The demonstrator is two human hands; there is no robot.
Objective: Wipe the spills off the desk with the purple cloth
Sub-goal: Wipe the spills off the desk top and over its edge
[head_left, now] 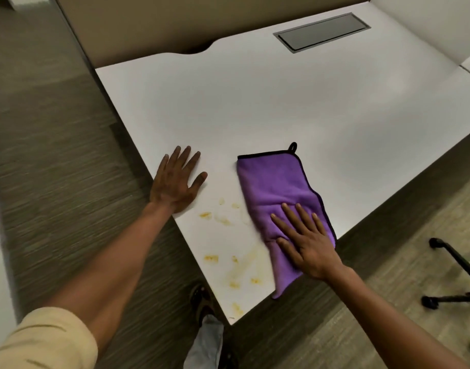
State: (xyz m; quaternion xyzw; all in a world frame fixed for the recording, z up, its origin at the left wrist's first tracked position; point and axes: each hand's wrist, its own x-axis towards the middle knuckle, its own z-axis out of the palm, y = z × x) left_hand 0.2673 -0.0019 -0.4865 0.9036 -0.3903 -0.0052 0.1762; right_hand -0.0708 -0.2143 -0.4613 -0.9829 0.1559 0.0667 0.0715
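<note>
A purple cloth (275, 190) with a black hem and hanging loop lies flat near the white desk's (281, 102) front corner. My right hand (305, 241) presses flat on the cloth's near half, fingers spread. Yellow-orange spills (228, 251) in smears and drops dot the desk left of the cloth, down to the corner. My left hand (175, 179) rests palm down on the desk's left edge, fingers apart, holding nothing, just above the upper spills.
A grey cable hatch (321, 31) is set into the desk at the back. Beige partition walls stand behind and to the right. Black chair legs with casters (452, 275) are on the floor at right. My shoe (202, 302) shows below the corner.
</note>
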